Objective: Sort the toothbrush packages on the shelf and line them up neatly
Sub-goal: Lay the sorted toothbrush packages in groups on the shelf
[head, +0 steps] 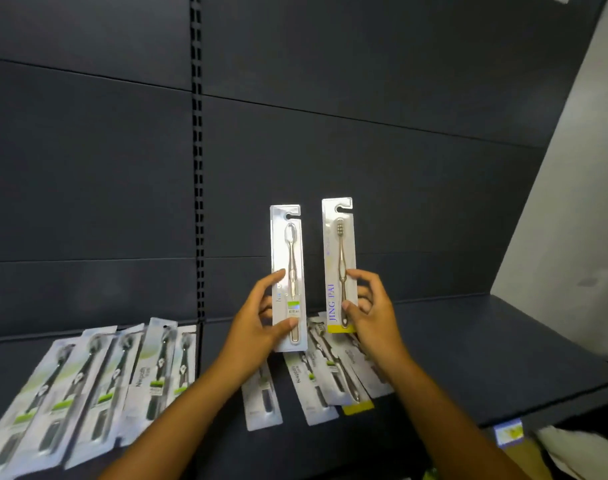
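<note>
A person's left hand (261, 323) grips a white toothbrush package with a green label (288, 277), thumb across its lower front and fingers curled behind, holding it upright above a dark shelf (468, 341). The right hand (368, 313) clasps a second package printed "JING PAI" (340, 265) the same way, thumb on the yellow-banded lower end and fingers wrapped round the right edge. The two packs stand side by side, close but apart, their hanging hooks uppermost against the dark back panel (364, 150).

Directly beneath both hands, a loose heap of packages (326, 379) lies overlapping at mixed angles on the shelf, one with a yellow end pointing toward the person. Left of the left forearm, a row of black-brush packages (88, 386) lies flat, fanned and partly overlapping, running to the picture's left edge. A slotted upright strip (198, 168) rises behind, just left of the left hand.

Right of the right hand the shelf surface is bare out to its front lip, where a small price tag (508, 433) hangs, and to a pale wall (572, 202) beyond the shelf's end.
</note>
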Demonstrator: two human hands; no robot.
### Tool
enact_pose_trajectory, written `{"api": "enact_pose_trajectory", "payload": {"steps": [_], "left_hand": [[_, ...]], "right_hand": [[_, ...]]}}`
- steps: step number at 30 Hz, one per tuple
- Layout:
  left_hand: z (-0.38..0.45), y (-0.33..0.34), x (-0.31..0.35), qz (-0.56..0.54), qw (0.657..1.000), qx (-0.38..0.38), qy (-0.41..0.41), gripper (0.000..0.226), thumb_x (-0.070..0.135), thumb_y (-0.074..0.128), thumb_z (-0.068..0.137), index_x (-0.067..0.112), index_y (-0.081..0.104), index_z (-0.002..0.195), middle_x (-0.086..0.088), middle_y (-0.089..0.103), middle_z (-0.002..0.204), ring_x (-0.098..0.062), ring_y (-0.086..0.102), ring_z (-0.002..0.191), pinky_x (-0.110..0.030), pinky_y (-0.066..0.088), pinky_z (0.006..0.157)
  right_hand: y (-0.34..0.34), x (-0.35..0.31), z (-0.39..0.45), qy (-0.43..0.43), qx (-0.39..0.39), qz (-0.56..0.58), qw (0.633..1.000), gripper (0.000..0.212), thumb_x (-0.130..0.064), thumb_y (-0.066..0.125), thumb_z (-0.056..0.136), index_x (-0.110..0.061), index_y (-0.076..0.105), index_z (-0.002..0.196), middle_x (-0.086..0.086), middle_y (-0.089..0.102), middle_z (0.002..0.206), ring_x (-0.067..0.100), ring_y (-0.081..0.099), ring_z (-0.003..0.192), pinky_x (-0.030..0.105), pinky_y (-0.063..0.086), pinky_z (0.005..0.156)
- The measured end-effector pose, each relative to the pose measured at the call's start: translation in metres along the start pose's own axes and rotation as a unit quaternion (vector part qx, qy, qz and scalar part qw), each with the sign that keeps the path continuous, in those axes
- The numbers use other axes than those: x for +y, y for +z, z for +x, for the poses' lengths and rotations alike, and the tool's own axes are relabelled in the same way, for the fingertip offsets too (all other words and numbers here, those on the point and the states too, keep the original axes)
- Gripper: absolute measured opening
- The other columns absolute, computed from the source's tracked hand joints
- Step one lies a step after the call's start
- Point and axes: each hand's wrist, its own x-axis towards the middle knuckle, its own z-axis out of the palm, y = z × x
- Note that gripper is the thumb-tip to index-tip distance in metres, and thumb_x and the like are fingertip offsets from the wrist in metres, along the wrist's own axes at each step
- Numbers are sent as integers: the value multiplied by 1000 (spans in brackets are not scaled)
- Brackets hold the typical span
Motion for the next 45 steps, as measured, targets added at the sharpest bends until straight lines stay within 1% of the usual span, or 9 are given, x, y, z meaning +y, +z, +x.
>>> {"api": "enact_pose_trajectory", "payload": {"steps": [8, 12, 16, 20, 24, 27, 31, 40, 45], "left_hand": [[-10, 43, -26, 70, 988, -1, -134, 68, 9, 71, 85, 30, 37, 141, 6, 60, 121, 0, 62, 100, -18, 56, 82], [-12, 51, -35, 115, 972, -46, -201, 71, 19, 73, 85, 24, 36, 145, 5, 62, 125, -8, 62, 110, -31, 53, 97], [-12, 60, -32, 163, 954, -95, -233, 62, 26, 71, 88, 21, 41, 142, 3, 59, 133, -14, 58, 117, -34, 47, 104], [-11, 70, -30, 282, 924, -139, -218, 59, 42, 65, 89, 26, 44, 142, 4, 57, 130, -17, 57, 115, -30, 46, 102], [-9, 70, -35, 406, 876, -134, -224, 74, 67, 57, 82, 38, 35, 147, -7, 45, 135, -29, 46, 124, -41, 40, 108], [-10, 71, -34, 428, 864, -139, -227, 74, 68, 57, 82, 39, 35, 147, -9, 39, 136, -30, 41, 127, -43, 38, 110], [-6, 65, -25, 451, 862, -102, -207, 65, 67, 58, 81, 34, 50, 135, -5, 50, 130, -25, 51, 117, -41, 47, 101], [-5, 46, 8, 666, 734, -13, -130, 63, 56, 58, 88, 24, 41, 140, -6, 48, 139, -28, 47, 128, -45, 42, 104], [-11, 37, 13, 673, 727, 4, -136, 64, 59, 57, 88, 26, 40, 141, -4, 47, 142, -28, 45, 131, -45, 38, 106]], "right_hand": [[-27, 33, 6, 83, -69, -2, 994, 47, 5, 57, 92, -23, 50, 129, 8, 64, 111, 16, 70, 87, 21, 56, 60], [-31, 38, 13, 117, -85, -7, 989, 47, 3, 58, 92, -28, 51, 127, 11, 64, 111, 21, 68, 92, 18, 53, 56], [-35, 37, 17, 119, -98, -15, 988, 45, 2, 58, 92, -29, 52, 124, 12, 65, 110, 23, 68, 94, 30, 58, 66], [-44, 37, 10, 119, -99, -3, 988, 46, 3, 58, 92, -28, 51, 126, 8, 64, 109, 22, 68, 94, 29, 58, 64], [-56, 43, -7, 124, -103, -12, 987, 47, 5, 57, 92, -26, 52, 126, 10, 65, 109, 23, 68, 94, 32, 59, 72], [-68, 46, -15, 123, -99, -6, 987, 45, 4, 56, 92, -26, 52, 126, 9, 65, 107, 22, 69, 90, 31, 59, 70], [-75, 51, -19, 141, -101, -12, 985, 44, 4, 56, 93, -25, 52, 125, 8, 67, 105, 21, 70, 91, 40, 61, 74], [-69, 51, -15, 193, -165, -51, 966, 36, 1, 57, 90, -25, 56, 115, 14, 63, 117, 28, 69, 96, 46, 58, 86], [-57, 53, -16, 224, -188, -88, 952, 33, 3, 54, 92, -16, 53, 119, 12, 60, 123, 30, 65, 105, 43, 56, 88]]}}
